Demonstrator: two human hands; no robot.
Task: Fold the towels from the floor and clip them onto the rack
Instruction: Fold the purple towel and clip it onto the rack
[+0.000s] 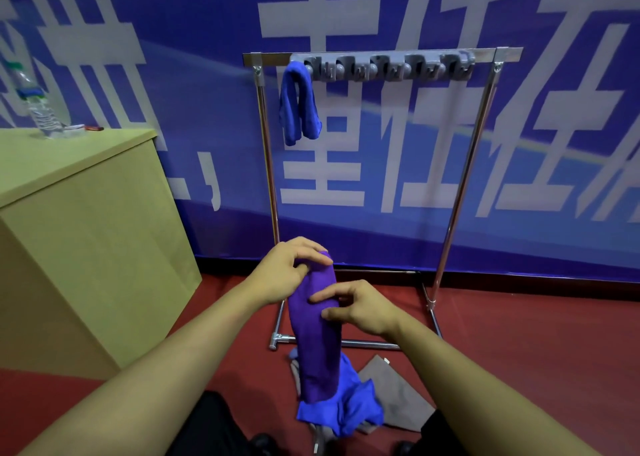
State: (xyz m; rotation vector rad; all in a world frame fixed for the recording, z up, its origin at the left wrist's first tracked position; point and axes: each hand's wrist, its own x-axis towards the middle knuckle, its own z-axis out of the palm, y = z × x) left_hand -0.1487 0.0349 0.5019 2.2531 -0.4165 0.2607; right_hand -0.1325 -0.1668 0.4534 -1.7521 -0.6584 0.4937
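A purple towel, folded into a long narrow strip, hangs upright in front of me. My left hand grips its top end. My right hand pinches its right edge a little lower down. Beyond stands a metal rack with a grey clip bar along its top rail. A folded blue towel hangs from the leftmost clip. On the red floor below my hands lie a crumpled blue towel and a grey towel.
A tan cabinet stands at the left with a plastic water bottle on top. A blue banner wall runs right behind the rack. My dark-clothed knees are at the bottom edge.
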